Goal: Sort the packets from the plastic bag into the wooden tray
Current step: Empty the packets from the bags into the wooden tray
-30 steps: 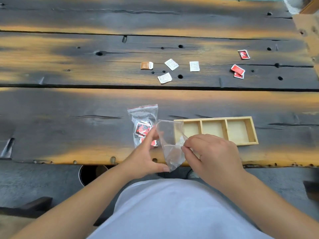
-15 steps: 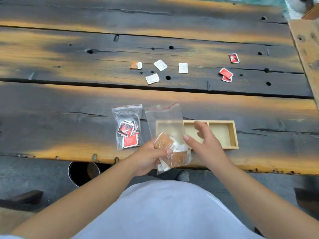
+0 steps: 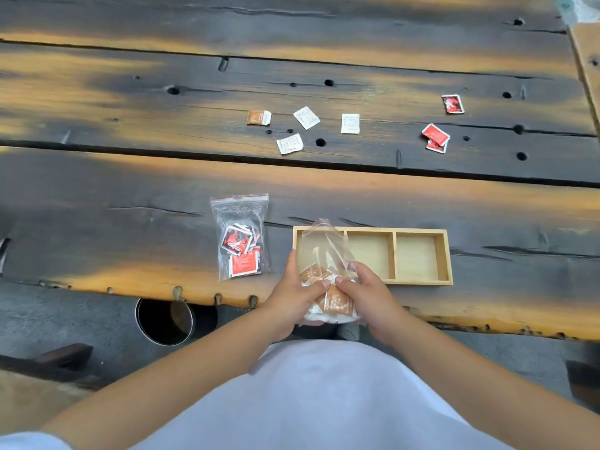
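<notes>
A clear plastic bag [image 3: 326,254] with brown and white packets [image 3: 337,302] in it is held at the table's near edge. My left hand [image 3: 293,297] and my right hand [image 3: 367,293] both grip its lower part, thumbs almost touching. The bag's top leans over the left compartment of the wooden tray [image 3: 418,282], which has three bare compartments. A second zip bag [image 3: 240,235] with red packets lies flat to the left of the tray.
Loose packets lie farther back on the dark plank table: a brown one [image 3: 258,117], three white ones [image 3: 306,117], and red ones [image 3: 435,138] at the right. A round dark bin [image 3: 164,319] stands under the table edge at the left.
The bag was turned so the packets show, then lowered toward me. My right hand came off the bag's side and now grips its lower part beside the left hand.
</notes>
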